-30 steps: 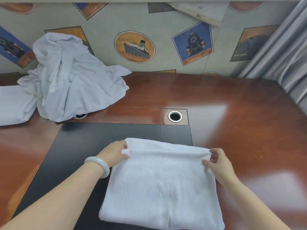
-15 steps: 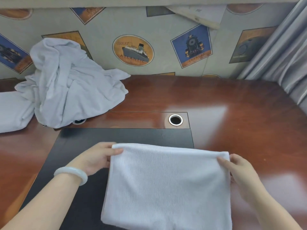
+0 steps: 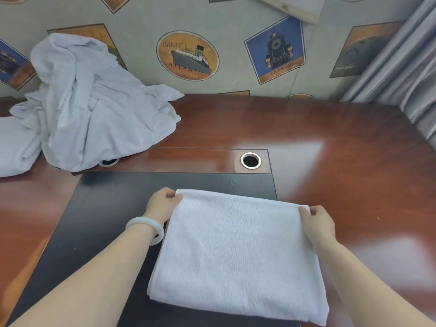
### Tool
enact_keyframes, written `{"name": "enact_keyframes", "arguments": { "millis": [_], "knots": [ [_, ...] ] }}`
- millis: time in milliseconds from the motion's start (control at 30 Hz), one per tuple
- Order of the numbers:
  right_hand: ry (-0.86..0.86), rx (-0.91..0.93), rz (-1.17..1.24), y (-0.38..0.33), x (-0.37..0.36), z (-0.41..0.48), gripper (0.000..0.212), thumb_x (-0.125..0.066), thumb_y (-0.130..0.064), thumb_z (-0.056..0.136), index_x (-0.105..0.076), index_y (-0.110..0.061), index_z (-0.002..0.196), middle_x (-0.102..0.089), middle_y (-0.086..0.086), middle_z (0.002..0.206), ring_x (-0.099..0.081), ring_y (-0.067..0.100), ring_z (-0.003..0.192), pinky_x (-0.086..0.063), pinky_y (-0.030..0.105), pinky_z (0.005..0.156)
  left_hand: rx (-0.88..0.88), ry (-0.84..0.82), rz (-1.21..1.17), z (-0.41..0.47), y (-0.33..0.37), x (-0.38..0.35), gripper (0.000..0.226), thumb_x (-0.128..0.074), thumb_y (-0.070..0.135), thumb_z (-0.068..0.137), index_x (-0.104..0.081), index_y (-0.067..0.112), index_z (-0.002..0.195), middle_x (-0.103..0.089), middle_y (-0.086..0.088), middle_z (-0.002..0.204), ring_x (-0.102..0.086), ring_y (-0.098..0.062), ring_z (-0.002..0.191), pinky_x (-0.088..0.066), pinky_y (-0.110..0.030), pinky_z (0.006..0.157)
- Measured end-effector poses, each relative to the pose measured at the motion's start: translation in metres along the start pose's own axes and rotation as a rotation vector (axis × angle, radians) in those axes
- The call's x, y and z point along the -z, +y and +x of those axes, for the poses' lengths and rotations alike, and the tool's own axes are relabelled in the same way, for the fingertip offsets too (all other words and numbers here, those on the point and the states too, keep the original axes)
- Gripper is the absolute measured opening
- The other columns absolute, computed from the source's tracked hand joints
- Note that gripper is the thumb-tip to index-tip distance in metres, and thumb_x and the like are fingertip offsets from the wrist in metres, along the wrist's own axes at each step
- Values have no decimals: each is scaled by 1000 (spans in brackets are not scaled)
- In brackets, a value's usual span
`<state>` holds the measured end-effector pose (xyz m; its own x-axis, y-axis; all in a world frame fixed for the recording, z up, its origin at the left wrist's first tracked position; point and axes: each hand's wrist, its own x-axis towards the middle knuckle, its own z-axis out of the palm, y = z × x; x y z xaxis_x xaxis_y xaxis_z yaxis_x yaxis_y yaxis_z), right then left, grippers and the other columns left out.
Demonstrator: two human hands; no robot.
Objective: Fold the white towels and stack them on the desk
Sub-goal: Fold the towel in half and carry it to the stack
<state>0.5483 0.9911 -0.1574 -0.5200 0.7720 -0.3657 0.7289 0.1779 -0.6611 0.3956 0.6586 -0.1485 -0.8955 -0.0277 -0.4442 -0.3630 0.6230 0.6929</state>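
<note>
A folded white towel (image 3: 238, 251) lies flat on the black desk pad (image 3: 106, 208) in front of me. My left hand (image 3: 162, 204) pinches its far left corner, and my right hand (image 3: 317, 223) pinches its far right corner. A heap of crumpled white towels (image 3: 94, 107) sits at the back left of the desk against the wall. Another white towel (image 3: 14, 147) lies at the far left edge, partly under the heap and cut off by the frame.
The reddish wooden desk (image 3: 330, 149) stretches to the right. A metal-ringed cable hole (image 3: 250, 160) lies just beyond the pad. A patterned wall (image 3: 188, 55) closes the back, and grey curtains (image 3: 405, 72) hang at the right.
Both hands shifted along the towel's far edge and now pinch its corners again, closer together than half a second ago. The towel has been drawn a little nearer and straightened.
</note>
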Motion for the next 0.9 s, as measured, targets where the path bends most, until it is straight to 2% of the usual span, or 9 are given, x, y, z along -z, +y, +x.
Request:
{"name": "enact_keyframes", "arguments": {
  "millis": [100,233,333,400,500,600,700,800,900],
  "knots": [
    [-9,-1,-62,-3,-2,3,28,-51,-29,98,-57,-5,113,-58,11,104,-47,26,87,-33,32,69,38,-3,-26,-1,-7,1,23,-64,32,93,-61,15,109,-62,1,106,-59,-21,99,-48,-35,86],
    [-26,-53,-153,-8,-5,8,36,-49,-30,98,-53,-1,119,-59,18,112,-47,29,88,-35,33,69,21,72,-29,-5,-8,-5,18,-61,30,96,-59,16,106,-59,2,103,-55,-17,90,-41,-28,76],
    [-38,-33,-74,-11,-6,12,24,-55,-22,96,-60,-4,111,-62,15,108,-51,28,87,-33,32,62,-4,160,-106,-7,-10,-5,13,-59,24,97,-58,13,104,-58,0,99,-51,-9,76,-37,-23,61],
    [-44,41,-19,-18,-9,14,17,-58,-18,95,-62,-6,106,-63,10,104,-51,25,88,-33,31,68,6,219,-142,-8,-14,-4,11,-57,22,98,-57,12,104,-57,0,98,-50,-9,74,-36,-24,59],
    [-93,111,4,-32,-14,17,12,-59,-19,95,-61,-11,104,-59,4,99,-50,22,91,-32,28,75,29,254,-144,-10,-21,0,11,-57,21,99,-56,12,104,-58,-2,102,-52,-17,80,-38,-30,67],
    [-137,77,-7,-39,-14,21,18,-60,-23,95,-62,-10,108,-59,4,99,-52,22,91,-35,29,75,74,200,-104,-10,-20,4,16,-57,26,98,-55,14,109,-55,0,105,-51,-20,92,-39,-32,79],
    [-189,17,56,-35,-6,20,15,-62,-22,95,-58,-12,104,-57,5,103,-52,23,94,-38,31,78,103,124,-99,-8,-20,11,24,-59,26,96,-56,13,116,-55,1,109,-52,-20,99,-42,-35,87],
    [-203,-11,56,-22,0,12,18,-65,-22,93,-59,-8,103,-60,6,103,-56,22,89,-42,32,73,126,49,-134,-13,-25,15,24,-63,21,93,-57,13,115,-61,-1,111,-58,-22,103,-47,-40,94],
    [-191,-19,81,-9,2,-2,15,-67,-21,92,-63,-8,99,-61,3,95,-53,16,79,-39,32,64,123,20,-194,-25,-32,16,18,-64,15,93,-59,11,109,-65,-5,107,-62,-21,96,-50,-39,88]
  ]
}}
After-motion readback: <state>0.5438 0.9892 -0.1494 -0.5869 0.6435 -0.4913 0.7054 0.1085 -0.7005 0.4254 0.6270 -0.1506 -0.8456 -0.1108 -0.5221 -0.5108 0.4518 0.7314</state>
